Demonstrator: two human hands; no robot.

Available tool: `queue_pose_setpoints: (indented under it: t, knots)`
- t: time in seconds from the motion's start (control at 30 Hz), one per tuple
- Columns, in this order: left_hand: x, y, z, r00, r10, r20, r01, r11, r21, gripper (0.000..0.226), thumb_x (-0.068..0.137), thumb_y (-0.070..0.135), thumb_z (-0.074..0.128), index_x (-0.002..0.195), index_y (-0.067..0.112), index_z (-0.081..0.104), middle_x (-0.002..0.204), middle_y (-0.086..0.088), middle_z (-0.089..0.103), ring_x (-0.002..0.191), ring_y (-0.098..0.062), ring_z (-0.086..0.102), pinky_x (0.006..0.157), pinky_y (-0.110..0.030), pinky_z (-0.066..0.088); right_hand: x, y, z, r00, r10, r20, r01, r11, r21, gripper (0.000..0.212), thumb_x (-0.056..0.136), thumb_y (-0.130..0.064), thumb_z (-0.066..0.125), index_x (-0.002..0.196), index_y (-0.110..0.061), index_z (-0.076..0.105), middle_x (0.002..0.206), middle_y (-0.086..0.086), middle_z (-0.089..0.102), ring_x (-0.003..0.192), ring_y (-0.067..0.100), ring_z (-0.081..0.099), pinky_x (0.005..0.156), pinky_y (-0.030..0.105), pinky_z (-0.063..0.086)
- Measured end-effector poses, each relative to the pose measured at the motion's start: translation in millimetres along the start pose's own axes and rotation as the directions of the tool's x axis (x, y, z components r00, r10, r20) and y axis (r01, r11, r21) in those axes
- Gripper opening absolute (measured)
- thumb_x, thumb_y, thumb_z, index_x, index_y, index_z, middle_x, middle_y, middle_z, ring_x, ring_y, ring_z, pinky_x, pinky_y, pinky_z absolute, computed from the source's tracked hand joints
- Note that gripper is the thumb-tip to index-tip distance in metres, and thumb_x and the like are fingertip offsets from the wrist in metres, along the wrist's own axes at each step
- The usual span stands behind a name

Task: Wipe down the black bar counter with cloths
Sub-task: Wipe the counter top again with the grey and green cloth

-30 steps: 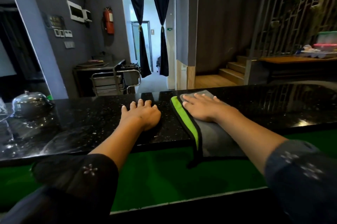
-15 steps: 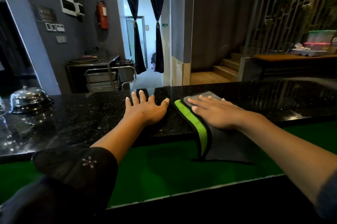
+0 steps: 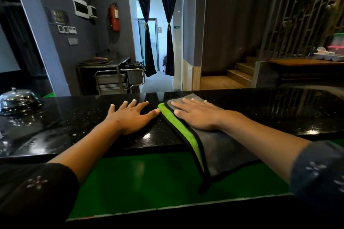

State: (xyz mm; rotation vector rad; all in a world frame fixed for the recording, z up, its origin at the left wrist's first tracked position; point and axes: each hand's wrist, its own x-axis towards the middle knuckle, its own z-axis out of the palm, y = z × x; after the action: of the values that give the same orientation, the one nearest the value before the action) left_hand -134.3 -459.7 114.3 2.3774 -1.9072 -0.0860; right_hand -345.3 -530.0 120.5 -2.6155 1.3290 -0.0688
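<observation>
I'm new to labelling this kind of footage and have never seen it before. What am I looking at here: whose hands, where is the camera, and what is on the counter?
No machine here: a person wears a camera on the head, looking forward and down at their own arms. The left hand lies flat with spread fingers on the black bar counter. The right hand presses flat on a grey cloth with a green edge, which hangs over the counter's near edge. Nothing is gripped. A shiny metal dome stands at far left on the counter.
</observation>
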Motion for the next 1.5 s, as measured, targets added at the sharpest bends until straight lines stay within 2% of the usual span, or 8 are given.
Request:
queue_pose_setpoints:
  t: [0.5,0.67,0.77,0.97,1.1,1.2,1.37,1.5]
  knots:
    - [1,-1,0,0.999,-0.034,0.031,0.034,0.999,-0.006,0.115,0.044,0.099,-0.005,0.147,0.05,0.008,0.161,0.006,0.003,0.148,-0.018,0.003,0.116,-0.053,0.0,75,37,-15,0.994,0.074,-0.083,-0.079,0.995,-0.062,0.057,0.099,-0.059,0.015,0.153,-0.041,0.02,0.164,0.005,0.016,0.148,0.031,0.017,0.118,0.054,0.011]
    - [4,0,2,0.999,-0.038,0.03,0.038,0.999,0.009,0.101,0.057,0.096,-0.001,0.147,0.05,0.007,0.161,0.004,0.002,0.148,-0.02,0.002,0.116,-0.054,-0.001,50,144,-38,0.91,0.405,-0.089,-0.411,0.91,-0.062,0.061,0.097,-0.064,0.013,0.154,-0.042,0.013,0.165,0.007,0.008,0.15,0.032,0.011,0.119,0.052,0.009]
    - [5,3,3,0.999,-0.045,0.029,0.044,0.999,0.019,0.088,0.068,0.086,0.007,0.148,0.049,0.007,0.161,0.003,0.002,0.148,-0.021,0.002,0.116,-0.054,0.0,50,141,-38,0.878,0.469,-0.098,-0.475,0.878,-0.063,0.061,0.098,-0.06,0.014,0.155,-0.04,0.011,0.165,0.008,0.003,0.15,0.032,0.006,0.118,0.058,0.004]
    - [4,6,1,0.998,-0.05,0.032,0.049,0.999,0.017,0.086,0.071,0.085,0.009,0.148,0.047,0.008,0.161,0.003,0.002,0.148,-0.021,0.001,0.116,-0.054,-0.001,66,28,-15,0.976,0.196,-0.09,-0.201,0.978,-0.051,0.058,0.101,-0.05,0.017,0.156,-0.032,0.013,0.164,0.012,0.005,0.15,0.034,0.004,0.116,0.064,0.001]
    - [4,-1,0,0.999,-0.032,0.033,0.031,0.999,0.016,0.097,0.062,0.092,0.004,0.148,0.048,0.006,0.161,0.003,0.002,0.148,-0.021,0.001,0.117,-0.053,-0.001,56,22,-11,0.992,0.109,-0.069,-0.11,0.994,-0.011,0.061,0.099,-0.06,0.016,0.156,-0.038,0.01,0.165,0.005,0.002,0.151,0.028,0.001,0.118,0.055,-0.003]
    - [5,-4,0,0.999,-0.023,0.021,0.023,1.0,0.004,0.106,0.053,0.096,-0.001,0.147,0.049,0.007,0.161,0.003,0.004,0.148,-0.02,0.003,0.116,-0.054,0.0,39,58,-19,0.986,0.149,-0.072,-0.149,0.989,0.006,0.061,0.098,-0.064,0.014,0.154,-0.042,0.011,0.165,0.003,0.003,0.151,0.028,0.002,0.117,0.054,-0.002]
    - [-5,9,-1,0.995,-0.056,-0.084,0.059,0.998,0.033,0.083,0.076,0.084,0.014,0.147,0.043,0.025,0.159,0.0,0.018,0.147,-0.021,0.012,0.116,-0.055,0.0,7,108,-25,0.925,0.367,-0.103,-0.369,0.93,-0.001,0.061,0.097,-0.063,0.014,0.154,-0.042,0.01,0.165,0.006,0.003,0.151,0.029,0.003,0.118,0.056,-0.001]
    - [-9,30,-16,0.981,-0.008,-0.192,0.052,0.974,0.221,0.072,0.088,0.072,0.02,0.149,0.036,0.024,0.159,-0.003,0.021,0.146,-0.024,0.015,0.116,-0.058,0.0,-15,66,-13,0.954,0.272,-0.127,-0.274,0.962,0.0,0.061,0.098,-0.057,0.017,0.155,-0.039,0.01,0.164,0.011,0.004,0.15,0.032,0.003,0.116,0.057,-0.002]
